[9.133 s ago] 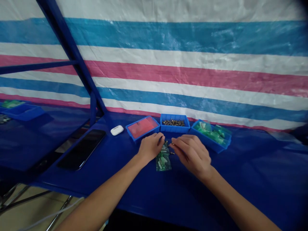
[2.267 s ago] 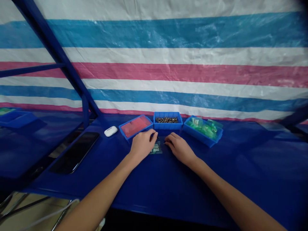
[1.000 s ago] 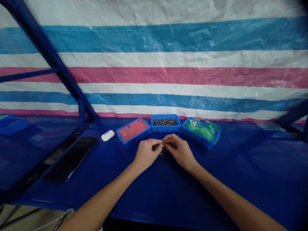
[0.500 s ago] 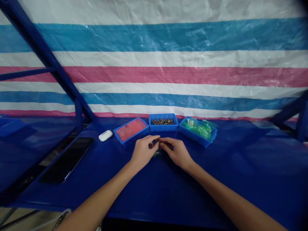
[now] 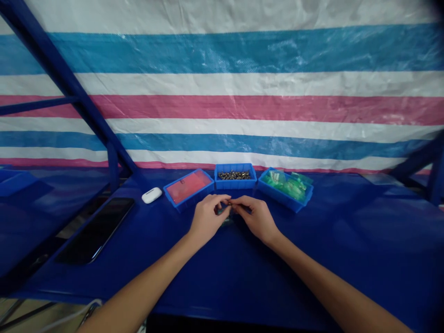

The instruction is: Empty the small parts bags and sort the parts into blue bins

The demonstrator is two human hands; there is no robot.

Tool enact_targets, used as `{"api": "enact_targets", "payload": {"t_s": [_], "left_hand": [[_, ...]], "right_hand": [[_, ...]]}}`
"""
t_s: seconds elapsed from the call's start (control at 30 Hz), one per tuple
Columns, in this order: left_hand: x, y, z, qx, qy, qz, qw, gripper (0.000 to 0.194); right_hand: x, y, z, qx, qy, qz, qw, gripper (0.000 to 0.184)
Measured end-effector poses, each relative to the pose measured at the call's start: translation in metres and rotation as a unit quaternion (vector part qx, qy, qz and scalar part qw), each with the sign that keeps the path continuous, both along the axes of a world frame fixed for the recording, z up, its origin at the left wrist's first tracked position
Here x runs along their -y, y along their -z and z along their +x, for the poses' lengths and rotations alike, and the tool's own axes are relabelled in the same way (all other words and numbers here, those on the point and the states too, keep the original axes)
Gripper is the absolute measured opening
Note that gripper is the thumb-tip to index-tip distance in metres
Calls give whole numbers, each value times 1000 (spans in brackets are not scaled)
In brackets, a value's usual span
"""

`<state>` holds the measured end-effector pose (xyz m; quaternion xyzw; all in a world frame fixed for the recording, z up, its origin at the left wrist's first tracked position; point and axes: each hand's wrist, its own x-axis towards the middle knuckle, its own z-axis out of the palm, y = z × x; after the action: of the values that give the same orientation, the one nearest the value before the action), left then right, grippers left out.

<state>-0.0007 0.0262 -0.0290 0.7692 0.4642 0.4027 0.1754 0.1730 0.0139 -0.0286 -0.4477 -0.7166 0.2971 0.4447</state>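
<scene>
My left hand (image 5: pixel 208 215) and my right hand (image 5: pixel 255 216) meet over the blue table (image 5: pixel 243 282), fingertips pinched together. Between them is a tiny dark, brassy piece, mostly covered by the fingers and too small to name. Under the fingers a small greenish clear bag (image 5: pixel 227 223) lies on the table, partly hidden. Just beyond the hands stands a blue bin (image 5: pixel 236 184) of small metal parts (image 5: pixel 234 175). A second blue bin (image 5: pixel 189 202) to the left holds red sheets or bags (image 5: pixel 189 186). Green plastic bags (image 5: pixel 289 186) fill the blue bin (image 5: pixel 298 206) on the right.
A white earbud case (image 5: pixel 151 195) and a black phone (image 5: pixel 97 230) lie on the left of the table. Blue metal frame bars (image 5: pixel 78 92) rise at the left, and a striped tarp (image 5: pixel 243 55) hangs behind.
My fingertips have shifted slightly around the small piece, and the right fingers are a little more closed. The bins, phone and case stay put.
</scene>
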Motion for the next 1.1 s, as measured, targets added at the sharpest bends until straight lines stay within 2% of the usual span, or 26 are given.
{"api": "enact_targets", "payload": {"t_s": [0.2, 0.4, 0.5, 0.73, 0.83, 0.93, 1.0, 1.1], "left_hand": [[-4, 2, -2, -14, 48, 14, 999, 18], [-4, 3, -2, -40, 66, 42, 996, 13], [-4, 1, -3, -61, 80, 42, 994, 13], [-5, -4, -5, -89, 115, 62, 987, 17], [-5, -7, -7, -68, 78, 64, 993, 24], [-9, -11, -13, -45, -11, 73, 996, 29], [-12, -12, -18, -50, -58, 75, 994, 26], [-15, -10, -22, -79, -89, 64, 991, 24]], "right_hand": [[-3, 0, 3, -37, 6, -44, 998, 12], [-3, -1, 6, 90, 19, 28, 995, 11], [-4, -3, 7, 123, 16, 45, 991, 12], [0, -11, 15, 240, -46, 65, 967, 14], [0, -22, 13, 248, -2, 117, 962, 13], [-14, -41, 8, 208, 105, 187, 954, 19], [-28, -50, 5, 223, 173, 173, 944, 23], [-38, -49, 3, 315, 190, 79, 927, 28]]}}
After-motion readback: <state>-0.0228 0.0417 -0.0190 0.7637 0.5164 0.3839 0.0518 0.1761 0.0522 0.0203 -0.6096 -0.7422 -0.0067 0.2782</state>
